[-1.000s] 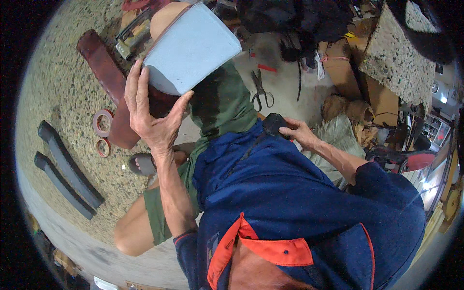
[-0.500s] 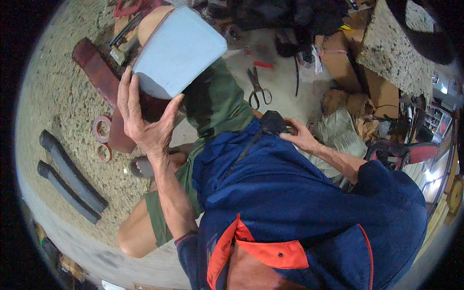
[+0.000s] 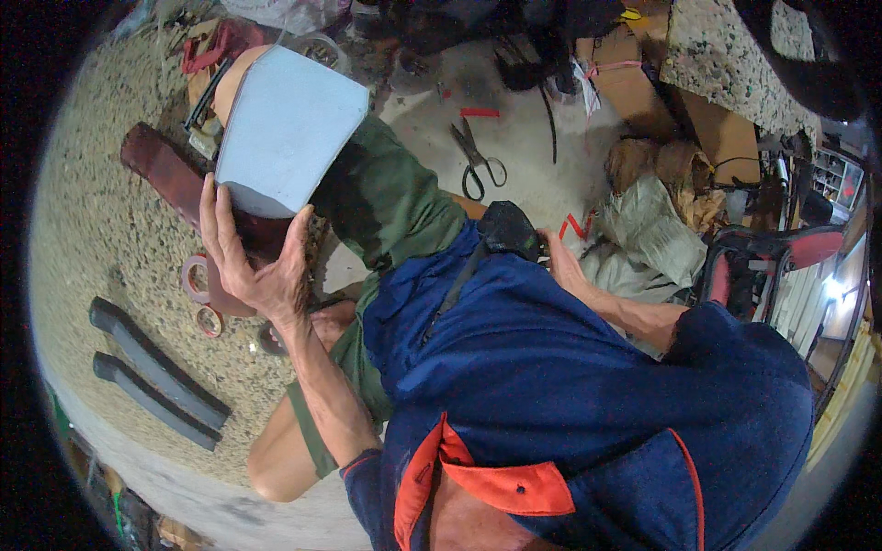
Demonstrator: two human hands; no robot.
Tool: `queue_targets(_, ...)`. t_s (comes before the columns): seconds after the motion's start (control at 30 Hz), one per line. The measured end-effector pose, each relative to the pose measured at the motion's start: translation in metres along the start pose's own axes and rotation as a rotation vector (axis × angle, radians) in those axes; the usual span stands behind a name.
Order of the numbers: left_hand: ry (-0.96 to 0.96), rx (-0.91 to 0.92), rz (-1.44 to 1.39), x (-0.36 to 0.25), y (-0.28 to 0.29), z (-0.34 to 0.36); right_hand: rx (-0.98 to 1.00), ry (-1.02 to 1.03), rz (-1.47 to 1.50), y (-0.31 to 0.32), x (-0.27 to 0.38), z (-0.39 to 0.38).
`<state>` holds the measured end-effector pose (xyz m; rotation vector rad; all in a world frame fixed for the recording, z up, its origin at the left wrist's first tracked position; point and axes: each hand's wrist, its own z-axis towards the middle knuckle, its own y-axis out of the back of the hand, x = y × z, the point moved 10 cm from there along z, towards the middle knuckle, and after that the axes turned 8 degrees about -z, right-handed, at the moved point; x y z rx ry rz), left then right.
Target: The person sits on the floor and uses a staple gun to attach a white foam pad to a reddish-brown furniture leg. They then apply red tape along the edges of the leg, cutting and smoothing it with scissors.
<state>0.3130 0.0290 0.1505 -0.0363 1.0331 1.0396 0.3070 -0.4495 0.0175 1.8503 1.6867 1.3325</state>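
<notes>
A stiff light-blue panel (image 3: 292,129) with angled corners stands tilted over my bent knee, at the upper left. My left hand (image 3: 262,275) grips its lower edge, fingers at one corner and thumb at the other. At my waist hangs a black pouch (image 3: 510,230) with a strap across my shirt. My right hand (image 3: 565,266) reaches to the pouch's right side, its fingertips hidden behind it. Open-handled scissors (image 3: 476,161) lie on the floor beyond the pouch.
Two dark curved strips (image 3: 156,367), tape rolls (image 3: 196,278) and a maroon padded piece (image 3: 165,170) lie on the speckled mat at left. Cardboard boxes (image 3: 625,87), a crumpled pale sack (image 3: 648,239) and a red-and-black frame (image 3: 735,266) crowd the right.
The light-blue panel and my left hand have shifted left and nearer to me. My right hand's fingers have slipped further behind the pouch. The whole view has turned slightly.
</notes>
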Motion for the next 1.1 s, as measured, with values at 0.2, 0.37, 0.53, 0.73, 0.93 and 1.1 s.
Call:
queue_targets(0.2,0.002,-0.008,0.022,-0.003,0.001,0.0,-0.044,-0.077,0.193,0.005,0.0,0.017)
queue_targets(0.37,0.003,-0.014,0.013,-0.003,0.0,0.0,-0.05,-0.154,0.205,0.006,-0.003,0.013)
queue_targets(0.53,-0.001,0.007,0.049,-0.003,0.0,-0.001,-0.164,-0.117,-0.012,0.037,0.022,0.014)
queue_targets(0.73,-0.029,0.019,0.058,-0.004,-0.003,0.001,-0.17,-0.036,-0.166,0.083,0.075,0.027)
queue_targets(0.93,-0.019,0.015,0.055,-0.003,-0.003,0.0,-0.247,0.18,-0.261,0.097,0.136,0.031)
queue_targets(1.1,-0.012,0.021,0.049,-0.001,-0.004,-0.001,-0.177,0.141,-0.278,0.096,0.138,0.036)
